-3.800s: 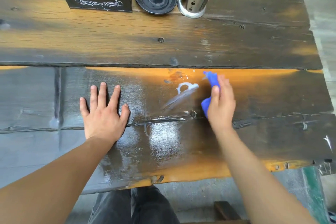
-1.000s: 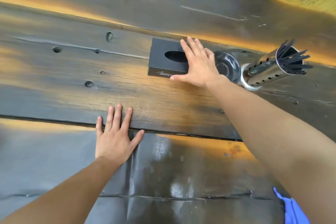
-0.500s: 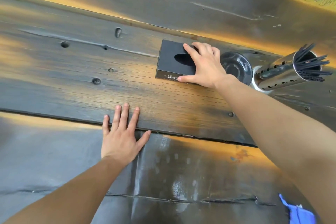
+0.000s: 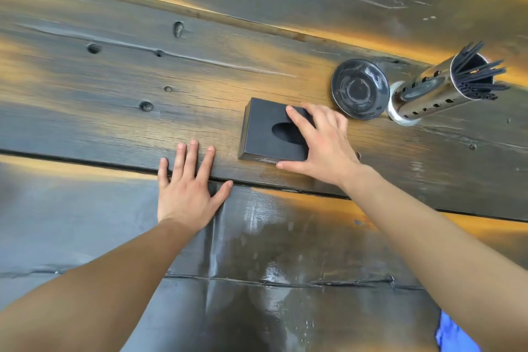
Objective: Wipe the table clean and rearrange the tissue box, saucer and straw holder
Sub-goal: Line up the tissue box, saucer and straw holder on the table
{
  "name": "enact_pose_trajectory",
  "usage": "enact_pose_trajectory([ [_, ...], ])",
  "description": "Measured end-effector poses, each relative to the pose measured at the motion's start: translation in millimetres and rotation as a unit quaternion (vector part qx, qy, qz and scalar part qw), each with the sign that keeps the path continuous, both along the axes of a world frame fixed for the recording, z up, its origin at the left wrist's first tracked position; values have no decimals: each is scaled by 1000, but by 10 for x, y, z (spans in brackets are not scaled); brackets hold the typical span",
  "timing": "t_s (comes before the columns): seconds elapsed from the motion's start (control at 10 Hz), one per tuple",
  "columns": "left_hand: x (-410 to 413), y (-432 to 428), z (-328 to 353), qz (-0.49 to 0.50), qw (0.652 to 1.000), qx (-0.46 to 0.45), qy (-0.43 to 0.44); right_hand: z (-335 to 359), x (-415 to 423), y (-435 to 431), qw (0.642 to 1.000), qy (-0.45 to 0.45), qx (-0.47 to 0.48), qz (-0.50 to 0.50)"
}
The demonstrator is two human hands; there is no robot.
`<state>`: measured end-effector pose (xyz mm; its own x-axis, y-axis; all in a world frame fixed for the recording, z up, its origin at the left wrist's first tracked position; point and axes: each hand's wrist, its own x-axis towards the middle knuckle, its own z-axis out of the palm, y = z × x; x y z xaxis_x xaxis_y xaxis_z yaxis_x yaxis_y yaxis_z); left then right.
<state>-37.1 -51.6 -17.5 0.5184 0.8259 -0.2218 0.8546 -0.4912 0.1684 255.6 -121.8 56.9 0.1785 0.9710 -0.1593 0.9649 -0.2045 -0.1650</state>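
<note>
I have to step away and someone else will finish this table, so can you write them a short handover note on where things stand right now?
Left hand: flat on the table, fingers spread, holding nothing.
Right hand: gripping the black tissue box from above, thumb on its near side, fingers over the top.
The saucer sits just beyond and to the right of the box, with a gap between them; the straw holder stands right of the saucer.
The blue cloth lies at the near right edge.
Done: the near plank looks wet and wiped.
Left: place the box, then move the saucer and straw holder.
</note>
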Motion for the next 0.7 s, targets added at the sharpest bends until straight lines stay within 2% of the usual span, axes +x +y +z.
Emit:
enact_pose_trajectory([
  [0.7,-18,-12,3,-4,1000,5,-13,-68,-250,-290,999,-25,-26,5],
])
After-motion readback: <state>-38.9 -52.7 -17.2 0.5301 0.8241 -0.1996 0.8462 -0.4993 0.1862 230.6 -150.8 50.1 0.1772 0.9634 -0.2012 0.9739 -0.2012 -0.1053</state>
